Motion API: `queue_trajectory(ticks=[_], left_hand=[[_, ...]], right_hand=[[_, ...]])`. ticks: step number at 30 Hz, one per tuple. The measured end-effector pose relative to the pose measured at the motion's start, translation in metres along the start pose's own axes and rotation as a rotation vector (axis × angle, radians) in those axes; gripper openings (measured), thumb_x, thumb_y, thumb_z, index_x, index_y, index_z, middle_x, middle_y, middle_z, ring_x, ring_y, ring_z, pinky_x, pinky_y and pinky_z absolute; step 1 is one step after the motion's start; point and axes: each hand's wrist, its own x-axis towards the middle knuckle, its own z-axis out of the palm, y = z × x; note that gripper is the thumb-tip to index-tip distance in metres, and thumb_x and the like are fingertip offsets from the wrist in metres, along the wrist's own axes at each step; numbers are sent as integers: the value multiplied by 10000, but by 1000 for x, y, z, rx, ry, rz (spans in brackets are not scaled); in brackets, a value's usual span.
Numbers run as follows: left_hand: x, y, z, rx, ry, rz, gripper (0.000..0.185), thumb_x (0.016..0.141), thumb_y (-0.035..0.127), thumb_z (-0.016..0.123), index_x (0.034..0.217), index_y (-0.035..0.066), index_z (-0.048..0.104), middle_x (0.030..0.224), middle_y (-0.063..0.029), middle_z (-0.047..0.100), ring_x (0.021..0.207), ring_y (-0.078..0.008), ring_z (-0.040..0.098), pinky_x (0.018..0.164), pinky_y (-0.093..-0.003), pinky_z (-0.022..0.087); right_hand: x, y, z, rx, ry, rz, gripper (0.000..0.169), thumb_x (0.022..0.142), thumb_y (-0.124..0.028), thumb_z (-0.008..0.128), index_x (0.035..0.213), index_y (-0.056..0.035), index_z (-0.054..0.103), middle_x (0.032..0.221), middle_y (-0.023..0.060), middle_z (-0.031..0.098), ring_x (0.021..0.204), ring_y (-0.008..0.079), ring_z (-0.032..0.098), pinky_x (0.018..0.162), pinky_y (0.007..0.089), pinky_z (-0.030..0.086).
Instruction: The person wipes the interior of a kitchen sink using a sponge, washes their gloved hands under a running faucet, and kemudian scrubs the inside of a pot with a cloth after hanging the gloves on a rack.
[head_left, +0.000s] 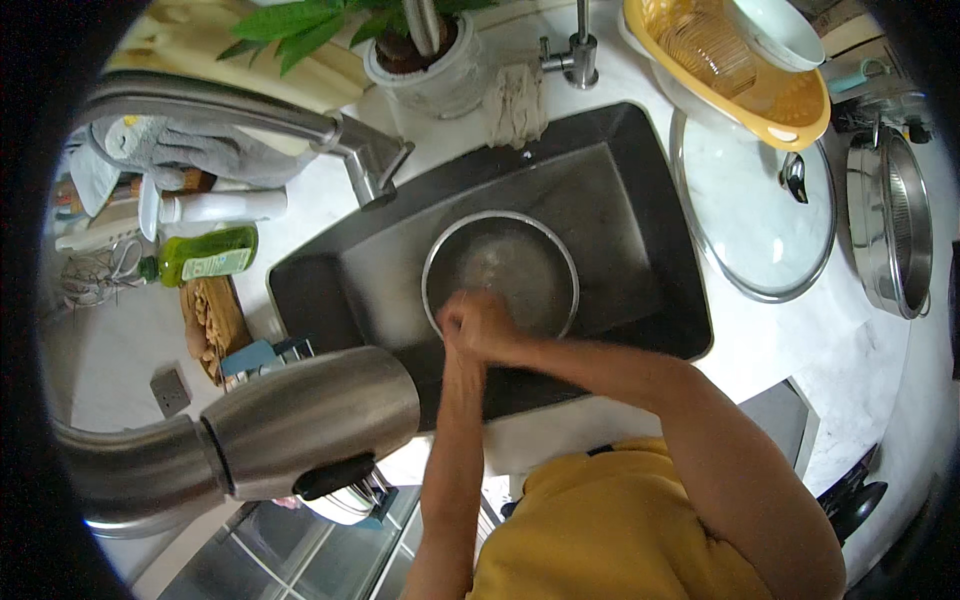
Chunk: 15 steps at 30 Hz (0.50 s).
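Observation:
My two hands meet over the near rim of a round metal pot (525, 300) standing in the dark sink (637, 300). The pot seems to hold some liquid, with a pale cloudy patch in its middle. My right hand (487, 322) reaches across from the right and lies over or against my left hand (454, 319), close to the wrist. Both are blurred and overlap, so the fingers cannot be told apart. No object shows in either hand.
The large brushed-metal faucet head (322, 420) juts in at left. Another faucet (367, 157) reaches over the sink's far left corner. A cloth (517, 105) hangs at the back rim. At right are a glass lid (757, 217), a yellow basin (780, 112) and a steel strainer (870, 225).

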Motion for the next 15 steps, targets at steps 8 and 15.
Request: queue_trajectory(ticks=[8,15], left_hand=[[-14,-1,32,-29,287,-57,361,934,319,445,1187,70,515,1130,-114,571,1055,-272,553,904,-451,451],[-38,12,81,-71,135,9,472,902,423,534,1130,10,517,1116,-148,579,1044,-291,572,941,-420,448]], right_hand=[[11,1,-9,-55,92,107,156,690,-193,682,790,-72,684,782,148,667,801,295,642,767,427,481],[47,55,-17,-11,142,308,316,900,-370,516,972,-98,659,978,181,636,887,290,605,690,421,459]])
